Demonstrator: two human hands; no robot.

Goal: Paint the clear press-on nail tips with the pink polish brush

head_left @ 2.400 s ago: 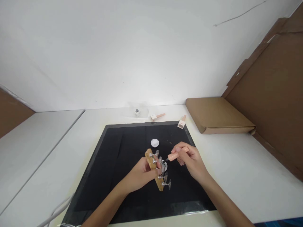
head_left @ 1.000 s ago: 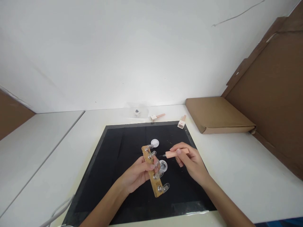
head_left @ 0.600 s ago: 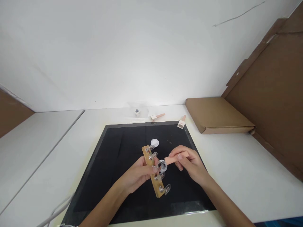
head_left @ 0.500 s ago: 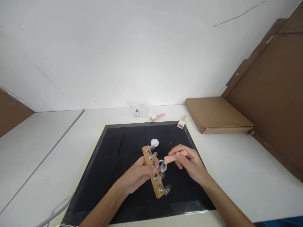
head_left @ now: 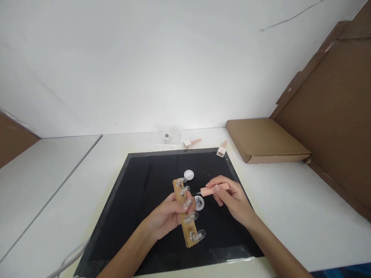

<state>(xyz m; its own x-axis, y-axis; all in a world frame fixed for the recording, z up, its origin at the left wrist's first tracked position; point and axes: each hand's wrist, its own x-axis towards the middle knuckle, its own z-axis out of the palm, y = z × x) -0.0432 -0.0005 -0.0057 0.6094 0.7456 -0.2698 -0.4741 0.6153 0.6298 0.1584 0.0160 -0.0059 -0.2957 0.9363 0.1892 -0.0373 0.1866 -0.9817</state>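
My left hand point(head_left: 169, 216) is closed around a yellowish-brown nail display stand point(head_left: 185, 227), held at a slant above the black mat. Several clear false nails point(head_left: 197, 236) sit on its round silvery posts. Between the fingers of my right hand point(head_left: 227, 197) is a pink nail polish brush point(head_left: 215, 189), its thin dark tip pointing left toward the false nails; I cannot tell whether it touches one. A small round jar point(head_left: 199, 202) with silvery contents stands on the mat just right of the stand. Behind it lies a white round lid point(head_left: 189, 175).
The black mat point(head_left: 145, 173) covers the middle of the white table. Two nail polish bottles with pink caps, one behind the mat point(head_left: 187, 144) and one at its corner point(head_left: 221, 150), lie near a clear plastic bag point(head_left: 171, 137). A flat cardboard box point(head_left: 266, 139) is at the right.
The brush tip has come away from the jar, a little up and left. My left hand has turned the stand slightly, shifting its lower end left.
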